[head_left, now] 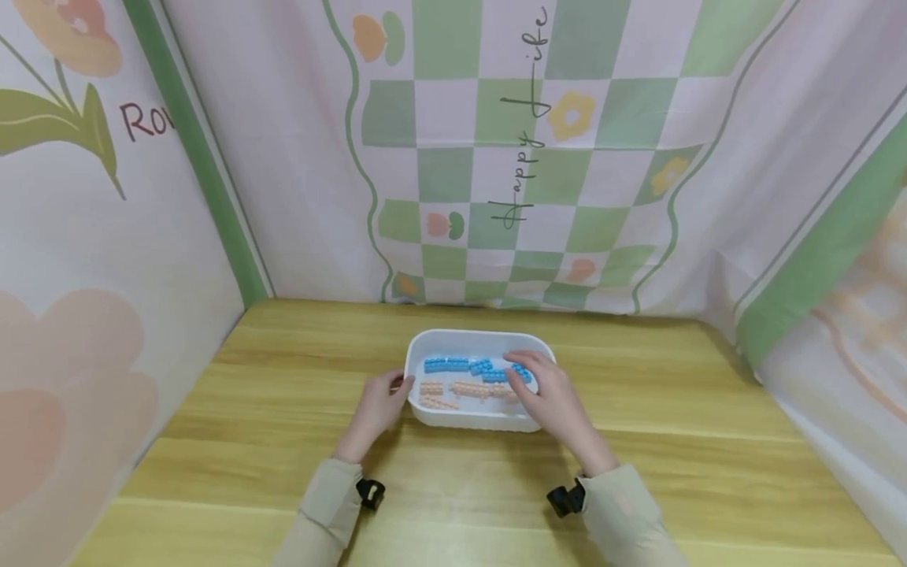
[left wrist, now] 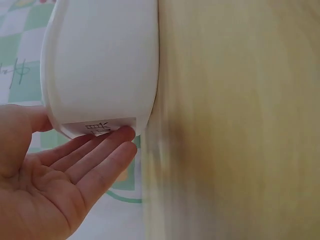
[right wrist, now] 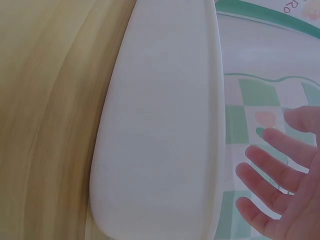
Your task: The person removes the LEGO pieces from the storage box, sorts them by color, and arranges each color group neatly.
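A white plastic tub (head_left: 468, 421) with rounded corners stands on the table. In it lie several knobbly blue strips (head_left: 446, 365) towards the back and several knobbly peach strips (head_left: 471, 389) nearer the front. My left hand (head_left: 379, 407) holds the tub's left end. In the left wrist view its thumb is at the rim, and its fingertips (left wrist: 127, 134) touch the end wall by a printed label (left wrist: 100, 126). Over the tub's right end hovers my right hand (head_left: 556, 398), fingers spread and loosely bent with nothing between them, partly covering the strips there.
The wooden table (head_left: 283, 449) extends around the tub on all sides. Behind it hangs a green and white checked cloth (head_left: 510, 181) with lettering, and printed cloths flank both sides. Each wrist bears a black camera mount (head_left: 371, 494) near the sleeve cuff.
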`<state>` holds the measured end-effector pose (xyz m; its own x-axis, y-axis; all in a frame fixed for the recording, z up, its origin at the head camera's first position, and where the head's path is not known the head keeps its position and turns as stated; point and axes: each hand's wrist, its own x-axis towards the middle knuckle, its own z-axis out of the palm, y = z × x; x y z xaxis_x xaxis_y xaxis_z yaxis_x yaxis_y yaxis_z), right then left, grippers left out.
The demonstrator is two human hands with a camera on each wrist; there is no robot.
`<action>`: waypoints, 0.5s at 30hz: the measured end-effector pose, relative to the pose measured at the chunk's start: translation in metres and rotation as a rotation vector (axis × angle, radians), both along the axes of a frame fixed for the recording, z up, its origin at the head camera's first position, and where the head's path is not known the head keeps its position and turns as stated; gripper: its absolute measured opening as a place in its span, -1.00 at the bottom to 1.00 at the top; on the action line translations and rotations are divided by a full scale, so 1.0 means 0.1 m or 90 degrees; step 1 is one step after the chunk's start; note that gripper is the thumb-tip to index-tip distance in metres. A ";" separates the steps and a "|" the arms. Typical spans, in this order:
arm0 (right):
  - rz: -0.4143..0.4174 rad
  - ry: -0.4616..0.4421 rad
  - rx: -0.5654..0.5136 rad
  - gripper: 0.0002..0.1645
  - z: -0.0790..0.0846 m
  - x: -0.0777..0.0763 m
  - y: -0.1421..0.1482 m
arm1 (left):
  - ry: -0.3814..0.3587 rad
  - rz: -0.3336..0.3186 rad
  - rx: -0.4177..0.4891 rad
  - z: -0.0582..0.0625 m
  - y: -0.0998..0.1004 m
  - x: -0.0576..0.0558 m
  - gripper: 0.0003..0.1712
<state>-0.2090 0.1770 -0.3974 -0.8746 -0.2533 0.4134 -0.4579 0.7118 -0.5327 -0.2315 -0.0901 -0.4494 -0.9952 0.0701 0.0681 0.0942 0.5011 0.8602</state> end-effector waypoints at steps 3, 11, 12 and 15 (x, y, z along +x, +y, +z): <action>0.015 0.003 -0.003 -0.61 0.00 -0.03 -0.05 | -0.002 0.002 -0.007 0.03 -0.02 0.01 -0.61; 0.039 -0.011 0.047 -0.60 0.06 -0.12 -0.21 | -0.007 -0.013 -0.029 0.10 -0.06 -0.01 -0.63; 0.046 -0.008 0.058 -0.61 0.09 -0.15 -0.25 | -0.008 -0.014 -0.028 0.09 -0.06 -0.01 -0.64; 0.067 -0.001 0.084 -0.63 0.17 -0.22 -0.35 | -0.015 -0.014 -0.019 0.08 -0.05 -0.01 -0.64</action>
<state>-0.2306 0.1420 -0.3800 -0.8413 -0.3951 0.3690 -0.5323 0.7244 -0.4380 -0.2325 -0.0950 -0.4412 -0.9947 0.0935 0.0430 0.0859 0.5247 0.8470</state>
